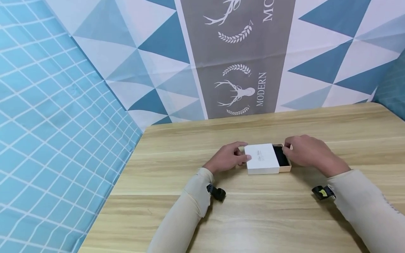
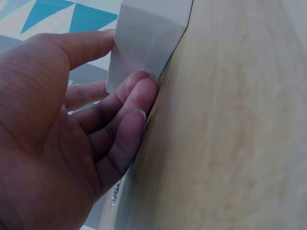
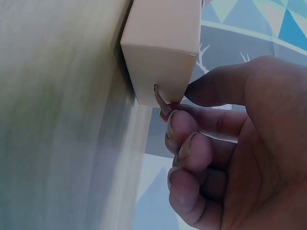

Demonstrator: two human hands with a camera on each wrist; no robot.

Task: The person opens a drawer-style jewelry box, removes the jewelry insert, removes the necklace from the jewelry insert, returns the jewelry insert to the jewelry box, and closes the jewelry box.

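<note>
A small drawer-style gift box lies on the wooden table, its white sleeve (image 1: 262,159) printed with fine script. From the sleeve's right end a beige inner drawer (image 1: 285,168) sticks out partway, showing a black lining (image 1: 281,156). My left hand (image 1: 228,156) grips the sleeve's left end, thumb on top and fingers curled against the end and side. At the drawer's outer end is my right hand (image 1: 305,150), thumb at the upper edge and fingers curled. In the right wrist view a short ribbon tab (image 3: 162,101) comes out of the drawer's end wall and meets those fingertips.
The wooden table (image 1: 240,214) extends around the box. Behind it hangs a patterned cloth (image 1: 171,70) with triangles and a grey deer-print strip, and a blue gridded cloth (image 1: 57,133) stands at the left. Each wrist wears a black strap device (image 1: 216,193).
</note>
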